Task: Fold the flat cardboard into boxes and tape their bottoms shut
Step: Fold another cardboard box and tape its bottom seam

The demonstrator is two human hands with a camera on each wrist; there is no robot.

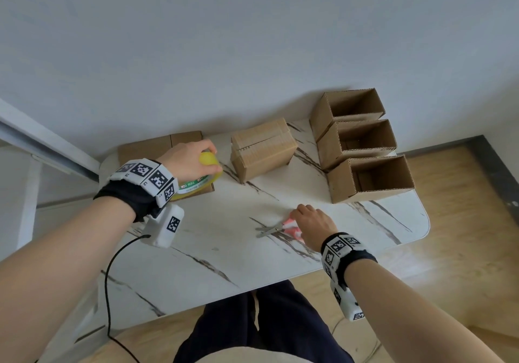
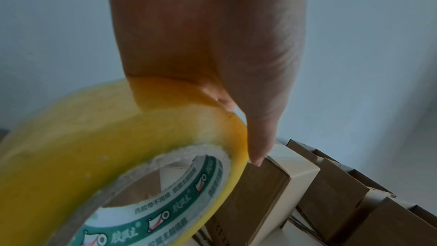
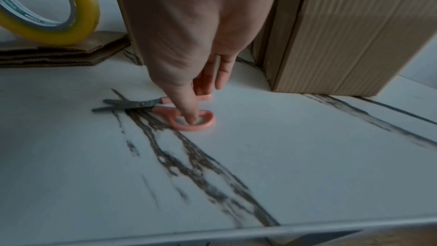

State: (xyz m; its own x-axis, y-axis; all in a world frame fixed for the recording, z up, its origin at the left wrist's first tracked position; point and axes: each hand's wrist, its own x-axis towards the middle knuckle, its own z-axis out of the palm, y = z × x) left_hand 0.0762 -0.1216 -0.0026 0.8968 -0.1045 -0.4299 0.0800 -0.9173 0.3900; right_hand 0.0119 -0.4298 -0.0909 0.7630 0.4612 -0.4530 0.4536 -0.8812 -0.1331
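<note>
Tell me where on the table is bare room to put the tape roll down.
Bare marble lies near the front edge of the table, below the scissors and right hand. A narrower patch lies between the scissors and the upside-down box. The far side is crowded: flat cardboard, three open boxes.

**Both arms out, each hand at a tool**

The left arm reaches forward and to the left, its wrist wrapped in a black band with checkered marker tiles. The left hand (image 1: 191, 160) curls its fingers over the top of a roll of tape (image 1: 196, 185), thumb down the near edge, gripping it. The right arm stretches forward at the right, wearing the same kind of band. The right hand (image 1: 314, 226) points down at the table (image 1: 224, 250), thumb tip inside one pink loop of the scissors (image 3: 151, 108), the other fingers at the second loop.
</note>
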